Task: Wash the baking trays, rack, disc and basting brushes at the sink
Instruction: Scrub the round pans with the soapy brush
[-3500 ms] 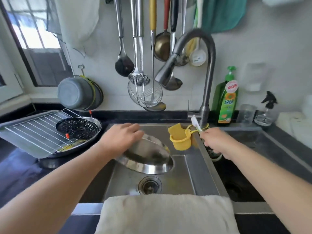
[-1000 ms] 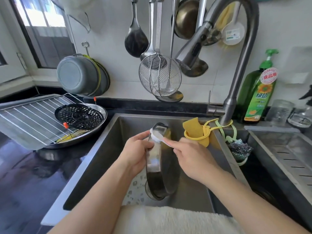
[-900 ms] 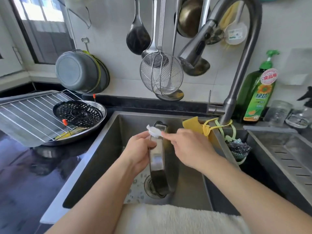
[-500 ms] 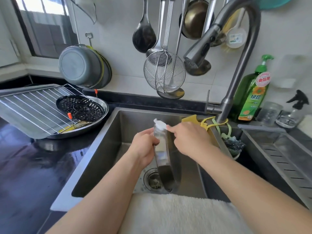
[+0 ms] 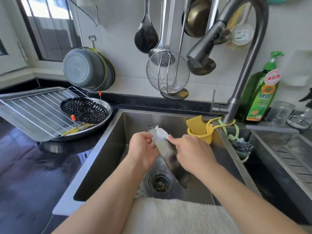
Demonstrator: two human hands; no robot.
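Over the steel sink (image 5: 135,122), our left hand (image 5: 143,149) grips the round metal baking tray (image 5: 164,149) on edge; our right hand (image 5: 190,149) pinches a white scrubbing pad (image 5: 161,132) against its rim.

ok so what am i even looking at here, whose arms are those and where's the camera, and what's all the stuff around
There is no machine here: these are a person's own two arms, filmed by one wide camera worn on their head, looking down at a kitchen sink.

The left hand holds a round metal tray on edge over the drain. The right hand pinches a small white pad against the tray's top rim, which looks like scrubbing.

On the dark counter to the left waits a flat tray with a wire rack on it, next to a round pan holding a black disc with holes and orange-tipped brushes. The tap is not running. A green soap bottle stands behind it, ladles and a strainer hang on the wall, and a towel lies over the sink's front edge.
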